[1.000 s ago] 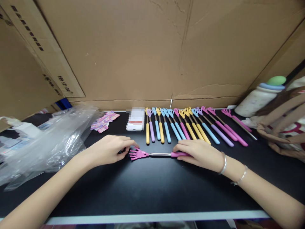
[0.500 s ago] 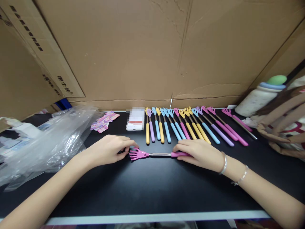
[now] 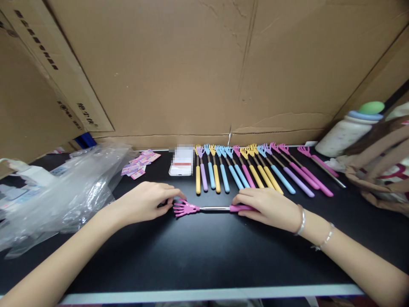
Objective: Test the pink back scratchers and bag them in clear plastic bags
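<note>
A pink back scratcher (image 3: 214, 209) lies crosswise on the black table, its claw head to the left and its shiny metal rod bare in the middle. My right hand (image 3: 266, 207) is closed around its pink handle, hiding most of the grip. At the other end, my left hand (image 3: 148, 202) has its thumb and index finger curved about the upper tips of the claw; the contact is partly hidden. Beyond my hands, several back scratchers (image 3: 241, 170) in yellow, purple, blue and pink lie in a row, claws pointing away from me.
Clear plastic bags (image 3: 79, 192) cover the left side. Small printed cards (image 3: 140, 163) and a phone (image 3: 181, 164) lie farther back. A white bottle (image 3: 347, 132) and a brown fabric bag (image 3: 380, 170) are at the right. A cardboard wall (image 3: 179, 68) rises behind the table.
</note>
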`<state>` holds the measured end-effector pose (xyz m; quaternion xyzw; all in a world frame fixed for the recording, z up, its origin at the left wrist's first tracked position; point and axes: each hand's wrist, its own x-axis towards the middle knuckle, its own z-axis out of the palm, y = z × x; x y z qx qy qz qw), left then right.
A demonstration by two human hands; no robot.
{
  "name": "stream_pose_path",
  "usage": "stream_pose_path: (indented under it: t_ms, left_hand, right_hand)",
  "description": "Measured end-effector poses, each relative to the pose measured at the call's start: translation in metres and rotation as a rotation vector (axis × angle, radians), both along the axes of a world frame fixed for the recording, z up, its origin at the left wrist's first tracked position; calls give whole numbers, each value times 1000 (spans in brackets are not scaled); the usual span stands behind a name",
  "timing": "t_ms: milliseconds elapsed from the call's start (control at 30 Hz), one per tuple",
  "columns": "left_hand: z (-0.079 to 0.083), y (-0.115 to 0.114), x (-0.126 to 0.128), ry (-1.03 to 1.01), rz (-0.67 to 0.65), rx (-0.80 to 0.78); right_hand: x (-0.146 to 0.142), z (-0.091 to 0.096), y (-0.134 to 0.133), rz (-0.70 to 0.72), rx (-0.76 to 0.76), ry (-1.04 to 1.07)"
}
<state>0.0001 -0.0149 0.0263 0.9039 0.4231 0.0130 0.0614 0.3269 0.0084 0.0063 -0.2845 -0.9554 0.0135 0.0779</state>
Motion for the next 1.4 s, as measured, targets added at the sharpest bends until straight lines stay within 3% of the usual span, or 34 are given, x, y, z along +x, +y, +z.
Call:
stream_pose_path:
  t_ms: [1400]
  left_hand:
    - [0,0,2,4,0,-1]
  right_hand:
    - [-3,3,-2,39,37,8]
